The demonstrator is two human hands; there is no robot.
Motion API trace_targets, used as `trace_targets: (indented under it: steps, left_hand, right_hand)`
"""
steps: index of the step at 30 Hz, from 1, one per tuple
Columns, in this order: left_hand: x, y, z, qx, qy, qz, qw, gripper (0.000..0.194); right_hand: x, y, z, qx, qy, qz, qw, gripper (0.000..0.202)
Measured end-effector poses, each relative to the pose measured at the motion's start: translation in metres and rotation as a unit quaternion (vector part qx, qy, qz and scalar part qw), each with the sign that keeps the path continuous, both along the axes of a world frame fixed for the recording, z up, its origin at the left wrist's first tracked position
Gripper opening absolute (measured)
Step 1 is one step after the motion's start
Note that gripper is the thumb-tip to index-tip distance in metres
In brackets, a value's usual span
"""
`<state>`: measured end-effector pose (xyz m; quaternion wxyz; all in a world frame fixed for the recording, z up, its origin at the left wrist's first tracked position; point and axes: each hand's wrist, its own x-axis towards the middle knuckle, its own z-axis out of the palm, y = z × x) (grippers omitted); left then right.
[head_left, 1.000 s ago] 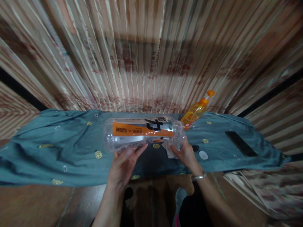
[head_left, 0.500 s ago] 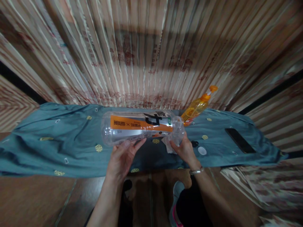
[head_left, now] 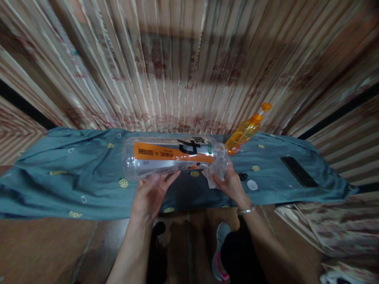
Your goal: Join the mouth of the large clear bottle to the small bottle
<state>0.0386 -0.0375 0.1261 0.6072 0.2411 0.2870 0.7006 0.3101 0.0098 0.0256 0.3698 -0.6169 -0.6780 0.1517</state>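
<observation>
Clear plastic drink bottle (head_left: 170, 154) lying sideways between two hands above a teal cloth

The left hand (head_left: 152, 193) supports its body from below, fingers spread beneath the base end; the right hand (head_left: 231, 181) is closed around a small clear plastic piece (head_left: 220, 165) at the neck, with a white tissue (head_left: 209, 177) beside its fingers. The yellow pump bottle (head_left: 244, 132) stands just beyond.
</observation>
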Motion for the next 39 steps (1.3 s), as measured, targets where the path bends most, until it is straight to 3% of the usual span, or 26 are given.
trace_targets:
  steps: [28,39]
  left_hand:
    - [0.0001,-0.0005,0.0039,-0.017,-0.015,0.008,1.0,0.042]
    - [-0.0029,-0.0004,-0.004,-0.012,0.012,0.0,1.0,0.049]
  right_hand:
    - [0.0,0.0043,-0.0062,0.049,-0.028,0.006,0.998,0.083]
    - [0.002,0.0039,-0.0057,0.017,-0.037,-0.005,0.999,0.091]
